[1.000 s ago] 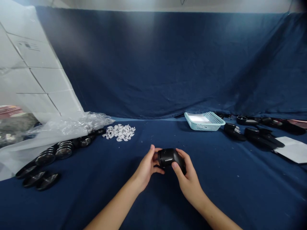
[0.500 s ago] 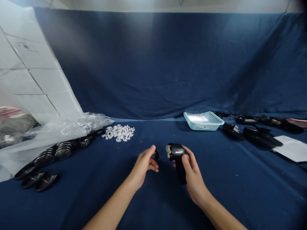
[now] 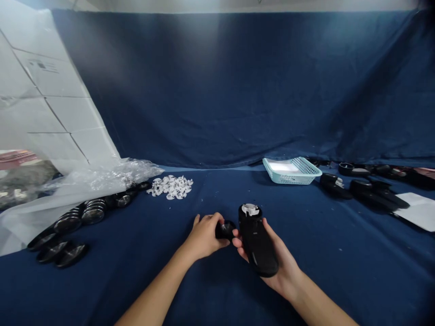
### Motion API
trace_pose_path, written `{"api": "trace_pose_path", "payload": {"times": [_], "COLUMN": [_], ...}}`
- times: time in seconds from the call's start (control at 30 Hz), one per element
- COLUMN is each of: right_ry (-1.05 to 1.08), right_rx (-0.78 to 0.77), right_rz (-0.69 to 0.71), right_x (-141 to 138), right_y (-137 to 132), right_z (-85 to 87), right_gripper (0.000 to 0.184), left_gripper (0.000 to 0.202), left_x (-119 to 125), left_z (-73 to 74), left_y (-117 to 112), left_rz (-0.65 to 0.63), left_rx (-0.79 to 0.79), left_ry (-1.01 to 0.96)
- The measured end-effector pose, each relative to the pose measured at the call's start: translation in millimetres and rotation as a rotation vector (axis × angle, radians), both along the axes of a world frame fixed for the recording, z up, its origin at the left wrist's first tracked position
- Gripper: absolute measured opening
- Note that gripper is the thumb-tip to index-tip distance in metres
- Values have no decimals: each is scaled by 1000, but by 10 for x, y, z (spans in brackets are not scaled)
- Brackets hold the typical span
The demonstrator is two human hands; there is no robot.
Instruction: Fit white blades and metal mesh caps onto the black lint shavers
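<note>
My left hand (image 3: 205,235) pinches a small round black cap (image 3: 225,230) between thumb and fingers, its shiny curved side showing. Close to its right, my right hand (image 3: 277,262) is wrapped round a long black plastic housing (image 3: 257,246). A white plastic clip (image 3: 250,209) sits in the round opening at the housing's far end. The cap and the housing are apart, with my right fingertips near the cap. A heap of small white plastic clips (image 3: 171,186) lies on the blue cloth beyond my left hand.
Stacked shiny black caps (image 3: 93,212) and loose ones (image 3: 71,255) lie at the left beside clear plastic wrap (image 3: 129,170). A light blue basket (image 3: 292,179) holding white paper stands at the back right. Farther right are black housings (image 3: 372,197) and a white sheet (image 3: 419,210).
My right hand has turned the housing so its flat long side and the white clip face up. My left hand has rolled over with the cap and come slightly nearer to the housing.
</note>
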State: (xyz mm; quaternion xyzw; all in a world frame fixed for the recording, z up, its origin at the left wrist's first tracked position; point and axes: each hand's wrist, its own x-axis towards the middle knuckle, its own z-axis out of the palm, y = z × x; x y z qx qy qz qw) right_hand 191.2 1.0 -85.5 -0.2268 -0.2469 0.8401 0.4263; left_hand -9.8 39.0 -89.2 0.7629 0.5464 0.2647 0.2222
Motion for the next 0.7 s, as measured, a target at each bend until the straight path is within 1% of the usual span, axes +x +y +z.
{"api": "trace_pose_path", "payload": {"times": [0.07, 0.1, 0.13, 0.2, 0.23, 0.3, 0.37, 0.43, 0.53, 0.7], "right_ry": [21, 27, 36, 69, 85, 87, 65, 49, 63, 120], "right_rx": [-27, -41, -54, -80, -88, -91, -94, -113, -176, -277], "right_rz": [-30, -46, -58, -60, -55, -43, -51, -69, -60, -39], "right_x": [11, 13, 12, 3, -5, -26, -46, -60, -64, -54], "right_y": [-3, -3, -4, -6, -7, -12, -22, -36, -61, -88], "right_z": [6, 7, 4, -9, -20, -47, -71, -81, -58, -1], "right_gripper": [70, 69, 68, 67, 67, 66, 62, 57, 53, 57], "left_gripper": [50, 50, 46, 32, 30, 34, 40, 42, 42, 40], "left_x": [-25, -21, -8, 42, 73, 133, 182, 212, 227, 231], "left_z": [52, 89, 129, 208, 241, 283, 297, 294, 287, 279], "left_y": [-4, -15, -33, -88, -121, -187, -237, -265, -270, -263], "left_rz": [-3, -5, -8, -17, -28, -76, -142, -178, -186, -195], "left_rx": [14, 45, 89, 185, 212, 208, 172, 146, 141, 168], "left_ry": [-26, -60, -108, -210, -244, -275, -276, -277, -280, -287]}}
